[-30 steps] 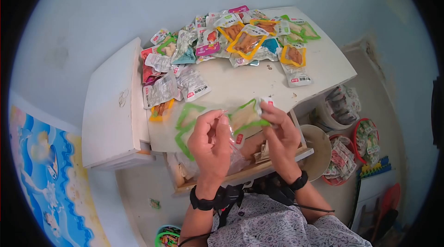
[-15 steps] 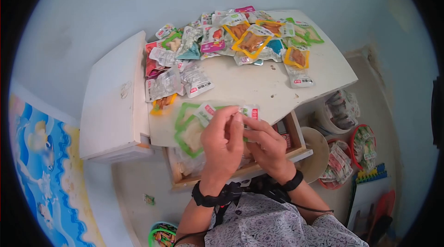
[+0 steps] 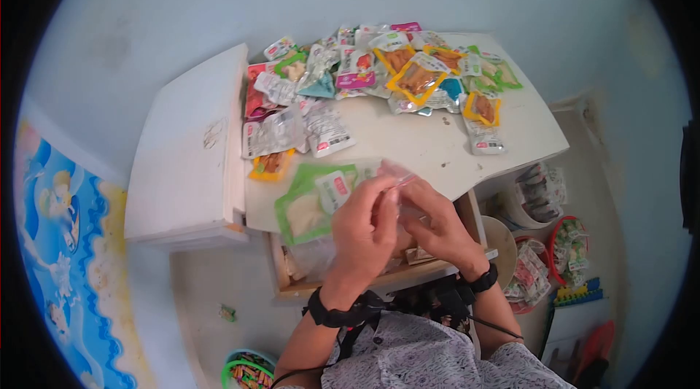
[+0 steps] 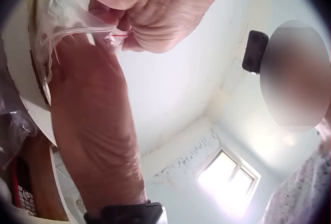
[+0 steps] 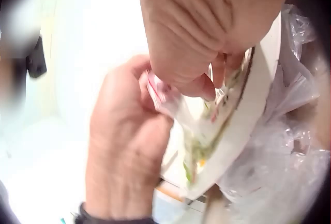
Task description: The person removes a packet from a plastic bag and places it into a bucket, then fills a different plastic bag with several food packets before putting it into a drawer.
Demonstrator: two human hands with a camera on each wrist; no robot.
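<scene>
A clear zip bag (image 3: 312, 170) with a green-edged snack packet (image 3: 306, 218) in it hangs before me, over the front edge of the white table (image 3: 408, 142). My left hand (image 3: 364, 232) pinches the bag's mouth between thumb and fingers. Close beside it, my right hand (image 3: 441, 225) pinches the same mouth, fingertips right by the left thumb. In the right wrist view the red zip line (image 5: 154, 90) runs up between both hands. The left wrist view shows the zip strip (image 4: 85, 29) stretched across the right hand's fingers.
A pile of snack packets (image 3: 419, 81) covers the table's back. Below its front edge an open wooden drawer (image 3: 472, 218) holds clear plastic bags (image 5: 279, 167). Red baskets (image 3: 553, 258) of packets and a white bucket (image 3: 521, 207) stand right; a green basket (image 3: 227, 371) sits lower left.
The right hand had a green-edged packet at the bag's mouth a second ago; that packet is now in the bag. Both hands have come together at the zip and shifted right.
</scene>
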